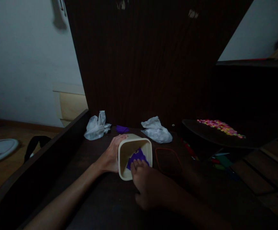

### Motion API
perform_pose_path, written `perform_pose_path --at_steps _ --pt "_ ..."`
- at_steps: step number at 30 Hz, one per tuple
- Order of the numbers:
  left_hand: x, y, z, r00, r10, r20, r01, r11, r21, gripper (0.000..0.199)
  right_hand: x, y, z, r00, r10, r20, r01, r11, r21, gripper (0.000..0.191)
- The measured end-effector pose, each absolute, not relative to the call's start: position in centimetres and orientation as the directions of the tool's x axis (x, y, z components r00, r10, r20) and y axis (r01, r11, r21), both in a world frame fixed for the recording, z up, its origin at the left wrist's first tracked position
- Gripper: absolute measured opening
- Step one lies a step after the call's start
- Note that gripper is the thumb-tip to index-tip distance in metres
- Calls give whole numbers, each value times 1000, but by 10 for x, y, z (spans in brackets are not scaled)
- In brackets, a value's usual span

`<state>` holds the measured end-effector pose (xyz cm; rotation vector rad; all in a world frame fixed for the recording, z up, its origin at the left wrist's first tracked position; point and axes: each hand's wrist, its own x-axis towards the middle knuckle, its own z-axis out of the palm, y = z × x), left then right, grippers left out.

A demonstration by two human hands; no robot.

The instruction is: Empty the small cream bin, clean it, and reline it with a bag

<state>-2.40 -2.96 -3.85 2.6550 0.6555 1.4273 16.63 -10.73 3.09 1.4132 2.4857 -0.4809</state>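
Note:
My left hand [113,153] grips the side of a cream, rounded-square container [123,174], which is tipped so that its mouth faces me. My right hand [146,182] reaches into the mouth, its bent fingers on a purple piece [139,155] that looks like paper or cloth. The fingertips are partly hidden, and the far inside of the container is in shadow. Just right of the container lies a thin orange rounded-square outline [168,149], perhaps a rim or lid. Behind the container rests another purple piece [122,129].
Two whitish plastic bags, a left bag [95,127] and a right bag [157,130], lie against the dark upright panel [141,70]. Colourful small pieces [221,127] are heaped on a dark surface at right. A raised dark edge [50,163] borders the left side.

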Motion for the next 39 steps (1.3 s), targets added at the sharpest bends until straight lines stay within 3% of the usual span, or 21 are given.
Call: perform_pose_path --at_steps 4,9,15,21,27,30,35,39 --pt "-25 -32 -37 478 397 783 337 -906 254 122 158 -79 42 -634 626 -455 739 664 -115 104" --pt "-27 -34 -37 471 429 771 366 -890 271 120 140 -58 56 -659 518 -546 680 720 -138 73" --pt "-25 -32 -39 452 413 791 361 -895 261 105 134 -71 51 -722 480 -498 630 753 -188 45" --pt "-28 -31 -41 447 421 789 373 -890 263 105 154 -106 59 -756 631 -175 640 657 -399 55" --pt "-29 -33 -41 455 447 770 386 -878 282 111 167 -119 58 -639 756 -143 712 510 -483 54" --pt "-28 -34 -40 450 455 768 401 -872 282 111 165 -111 47 -672 731 -115 682 552 -479 59" --pt "-26 -36 -39 458 423 782 369 -891 266 117 155 -85 37 -788 576 -218 611 686 -395 86" --pt "-24 -38 -39 454 427 782 377 -887 266 117 142 -65 41 -759 508 -407 640 699 -319 92"
